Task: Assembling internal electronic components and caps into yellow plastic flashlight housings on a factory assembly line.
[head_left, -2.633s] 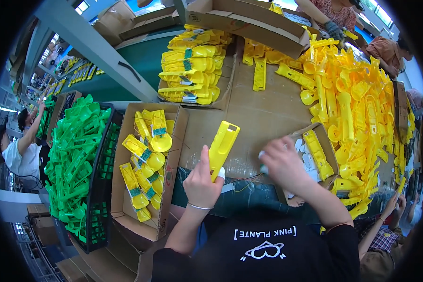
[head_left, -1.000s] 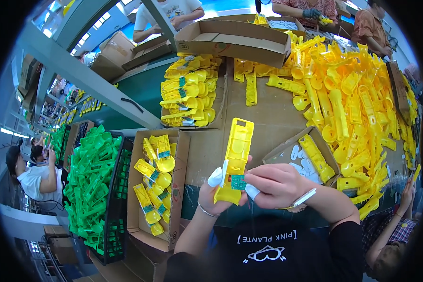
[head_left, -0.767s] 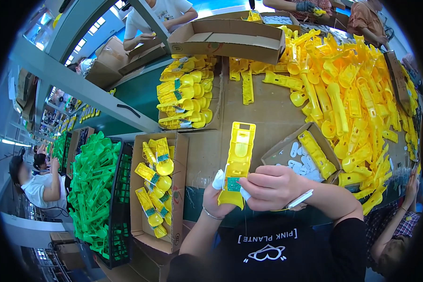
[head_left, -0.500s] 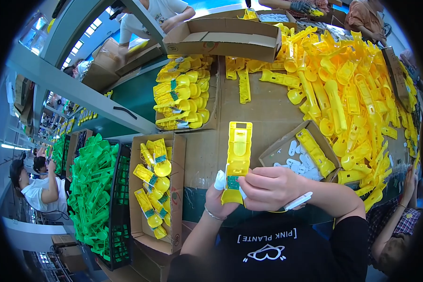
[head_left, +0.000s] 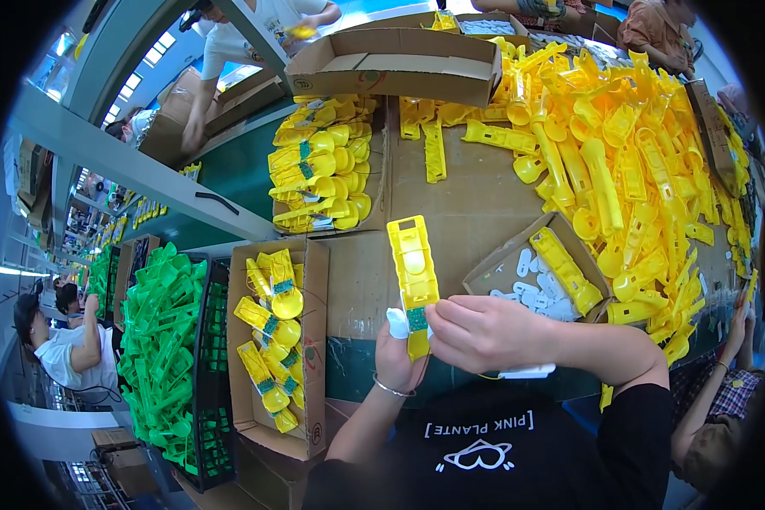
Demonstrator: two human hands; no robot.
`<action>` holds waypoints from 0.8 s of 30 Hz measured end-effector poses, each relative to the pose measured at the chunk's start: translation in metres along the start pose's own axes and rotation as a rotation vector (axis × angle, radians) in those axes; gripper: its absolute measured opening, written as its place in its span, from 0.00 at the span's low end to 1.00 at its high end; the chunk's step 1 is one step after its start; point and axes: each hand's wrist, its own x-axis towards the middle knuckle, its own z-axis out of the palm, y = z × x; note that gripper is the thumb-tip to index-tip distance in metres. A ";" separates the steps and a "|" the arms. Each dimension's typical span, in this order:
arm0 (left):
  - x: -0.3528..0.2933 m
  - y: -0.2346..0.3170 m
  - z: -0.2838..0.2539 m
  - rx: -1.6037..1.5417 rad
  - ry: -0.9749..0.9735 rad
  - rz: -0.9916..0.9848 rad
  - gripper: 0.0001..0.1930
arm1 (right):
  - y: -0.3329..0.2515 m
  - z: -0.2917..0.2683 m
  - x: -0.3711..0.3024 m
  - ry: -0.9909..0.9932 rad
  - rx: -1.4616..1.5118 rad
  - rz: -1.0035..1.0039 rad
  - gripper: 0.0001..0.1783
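Observation:
Upright in front of my chest stands a long yellow plastic housing (head_left: 413, 263), with a small green circuit board (head_left: 417, 318) at its lower part. My left hand (head_left: 397, 361) grips the housing's lower end from the left; something white (head_left: 397, 323) covers or lies at its thumb tip. My right hand (head_left: 476, 333) is closed, fingertips pinched at the board's right edge; what lies between them is hidden. Below the right wrist hangs a flat white piece (head_left: 527, 372), with a thin yellowish wire near it.
Left, a cardboard box (head_left: 316, 374) holds yellow housings with green boards, beside a black crate (head_left: 217, 357) of green parts. A carton tray (head_left: 493, 255) holds white pieces. Yellow parts (head_left: 603, 170) heap up right; another yellow stack (head_left: 323, 170) lies ahead. Other people work around the table.
The housing has tilted, its top leaning left, and moved slightly left with both hands. The white piece below my right wrist has swung lower and lies flatter.

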 end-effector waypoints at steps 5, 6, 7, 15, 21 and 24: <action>0.003 -0.001 0.006 -0.126 -0.010 0.044 0.21 | -0.001 -0.013 0.000 -0.078 0.202 0.135 0.12; 0.002 -0.002 0.007 -0.129 -0.009 0.045 0.21 | -0.001 -0.015 0.001 -0.128 0.310 0.208 0.13; 0.001 -0.005 0.007 -0.100 0.016 0.057 0.21 | -0.002 -0.014 0.000 -0.131 0.309 0.211 0.13; 0.000 -0.002 0.014 -0.114 -0.048 0.084 0.24 | -0.020 0.010 0.006 0.260 0.072 0.349 0.12; -0.001 -0.010 0.016 -0.141 -0.027 0.142 0.22 | -0.024 0.003 0.008 0.171 0.104 0.340 0.12; -0.001 -0.010 0.015 -0.126 -0.021 0.125 0.23 | -0.021 0.006 0.003 0.146 0.130 0.346 0.12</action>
